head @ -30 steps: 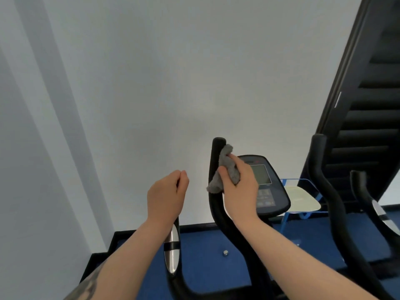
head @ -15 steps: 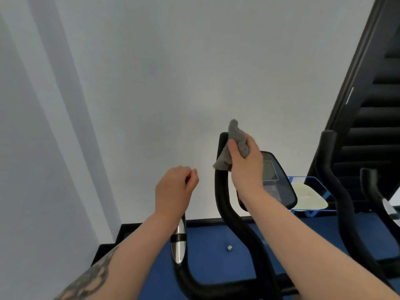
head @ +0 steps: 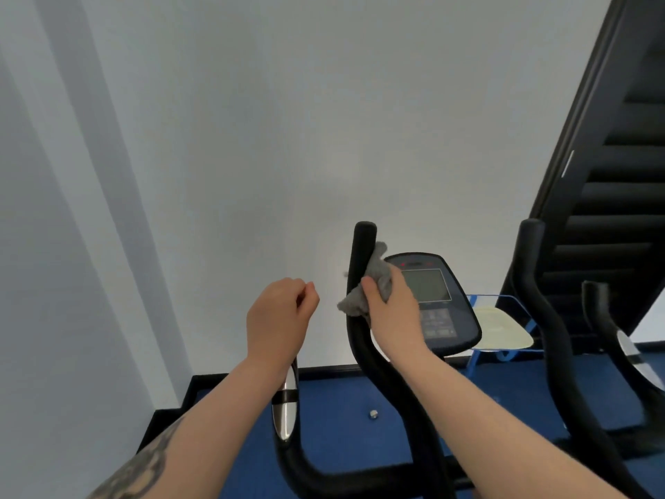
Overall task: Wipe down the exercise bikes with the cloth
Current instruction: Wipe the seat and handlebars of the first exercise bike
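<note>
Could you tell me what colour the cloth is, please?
The cloth is grey, seen in the head view.

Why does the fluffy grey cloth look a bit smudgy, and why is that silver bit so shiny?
Head view: the grey cloth is slightly blurred at its edges, likely from moving on the black handlebar; the silver grip plate shows a bright glare streak; the wide lens bends the wall lines.

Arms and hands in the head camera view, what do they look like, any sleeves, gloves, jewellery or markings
Both forearms are bare, with no sleeves in view. Neither the left hand nor the right hand wears a glove, and no ring, watch or bracelet shows. The left forearm carries a dark tattoo near the lower edge of the picture; its design is cut off. The right forearm shows no markings.
</note>
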The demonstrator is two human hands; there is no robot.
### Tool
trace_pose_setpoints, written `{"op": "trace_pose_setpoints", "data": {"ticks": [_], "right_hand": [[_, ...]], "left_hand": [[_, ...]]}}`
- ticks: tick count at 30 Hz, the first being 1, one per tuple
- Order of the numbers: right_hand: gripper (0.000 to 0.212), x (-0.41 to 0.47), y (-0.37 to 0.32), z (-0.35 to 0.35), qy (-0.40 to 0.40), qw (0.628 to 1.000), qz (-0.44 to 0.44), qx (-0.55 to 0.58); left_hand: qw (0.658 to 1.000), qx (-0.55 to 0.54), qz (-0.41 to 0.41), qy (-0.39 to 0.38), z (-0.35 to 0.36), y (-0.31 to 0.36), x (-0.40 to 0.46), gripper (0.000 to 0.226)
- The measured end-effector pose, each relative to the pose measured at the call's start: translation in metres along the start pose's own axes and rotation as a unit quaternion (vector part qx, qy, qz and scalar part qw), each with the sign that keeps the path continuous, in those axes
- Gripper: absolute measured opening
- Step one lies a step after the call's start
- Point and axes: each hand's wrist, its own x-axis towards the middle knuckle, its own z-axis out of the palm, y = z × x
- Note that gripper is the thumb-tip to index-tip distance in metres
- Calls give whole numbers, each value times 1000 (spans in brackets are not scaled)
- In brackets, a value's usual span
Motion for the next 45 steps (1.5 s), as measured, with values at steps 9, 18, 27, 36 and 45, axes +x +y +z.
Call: {"op": "trace_pose_setpoints", "data": {"ticks": [9, 18, 27, 36, 45], "right_hand": [[34, 3, -7, 8, 9, 998, -37, -49], [34, 15, -14, 7, 2, 1000, -20, 12], [18, 16, -11, 0, 31, 998, -9, -61], [30, 17, -31, -8, 85, 985, -119, -86], [37, 8, -27, -2, 65, 970, -180, -147]], "left_hand": [[1000, -12, -6, -3, 0, -1, 0, 53], [1000, -27, -3, -3, 0, -1, 2, 51], [1000, -27, -7, -4, 1, -2, 1, 52], [1000, -30, -3, 3, 3, -4, 2, 52], [1000, -29, 3, 5, 4, -5, 2, 51]]}}
